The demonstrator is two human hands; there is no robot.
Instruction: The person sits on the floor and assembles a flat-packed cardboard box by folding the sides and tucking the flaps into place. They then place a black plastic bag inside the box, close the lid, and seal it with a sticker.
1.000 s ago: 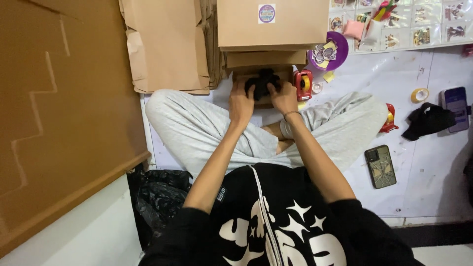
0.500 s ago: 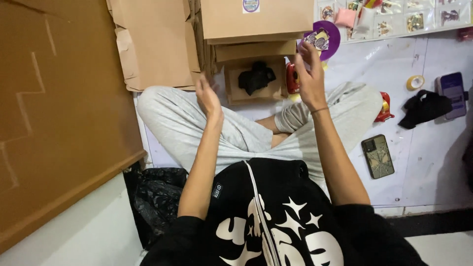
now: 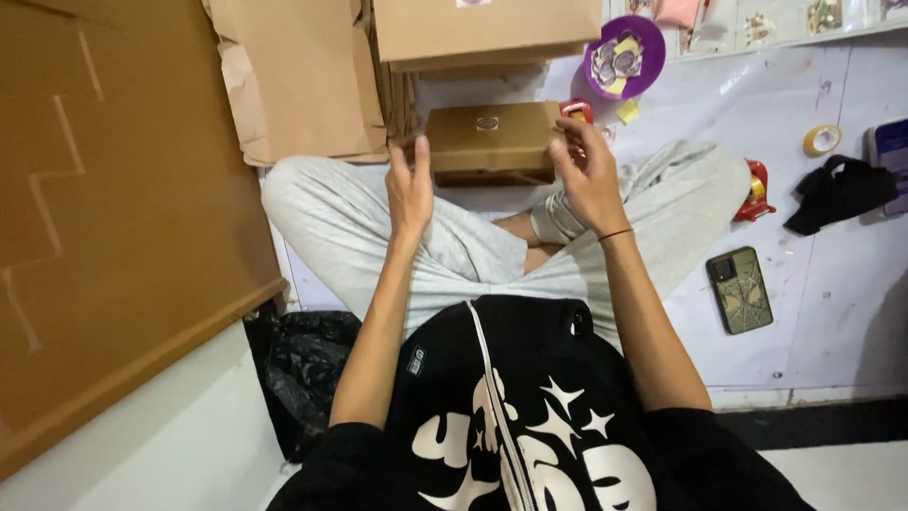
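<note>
Brown cardboard box (image 3: 492, 142) lies closed on the floor between the open, empty left hand (image 3: 409, 185) and right hand (image 3: 584, 175).

Sitting cross-legged on the floor. Small brown box (image 3: 492, 142) closed, lying in front of my knees. My left hand (image 3: 409, 185) hovers open at its left end, right hand (image 3: 586, 175) at its right end, fingers loosely curled. Purple dish (image 3: 624, 59) beyond, phone (image 3: 739, 290) to my right.
</note>
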